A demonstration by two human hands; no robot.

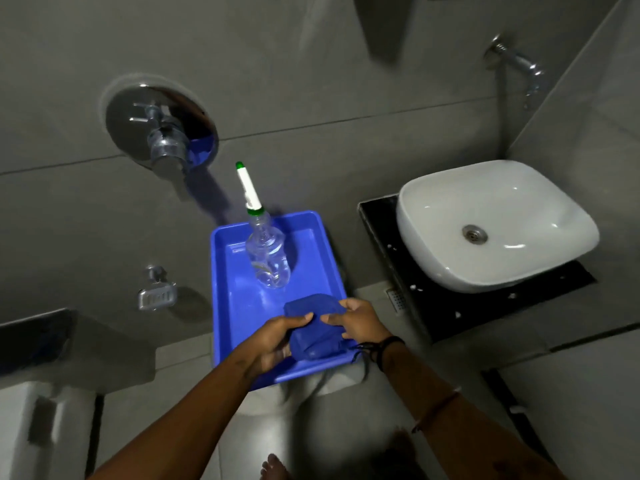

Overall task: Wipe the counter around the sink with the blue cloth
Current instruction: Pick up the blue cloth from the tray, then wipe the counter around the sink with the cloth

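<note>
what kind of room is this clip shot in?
Almost certainly a bathroom: a white countertop basin on a black counter, a chrome shower mixer valve and a wall spout on grey tiled walls, plus a metal soap dish.

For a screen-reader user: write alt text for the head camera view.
Both hands, left hand and right hand, grip a bunched blue cloth over the near end of a blue tray, which also holds a clear spray bottle. To the right, a white basin sits on a black counter with white specks.
</note>
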